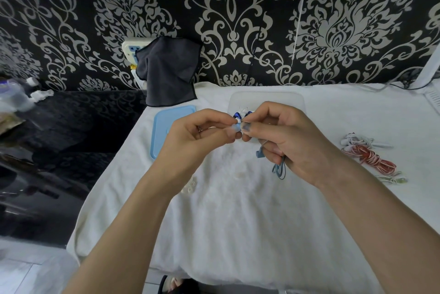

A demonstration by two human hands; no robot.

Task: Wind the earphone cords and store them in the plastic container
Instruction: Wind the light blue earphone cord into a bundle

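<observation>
Soft, even daylight fills the view — the white towel [238, 210] is bright, nearly washed out, with only faint shadows — while wide-angle distortion bows the edges and the dark left side, bottles [14, 96] included, smears into blur.

Bare forearms, no sleeves, dark polish on right thumbnail [246, 126]

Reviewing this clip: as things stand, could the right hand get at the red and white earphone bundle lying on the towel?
Probably yes, but not right away. The red and white earphone bundle lies uncovered on the towel, just right of the right hand, nothing between them. But that hand holds the blue earphone cord and would need to release it first.
</observation>
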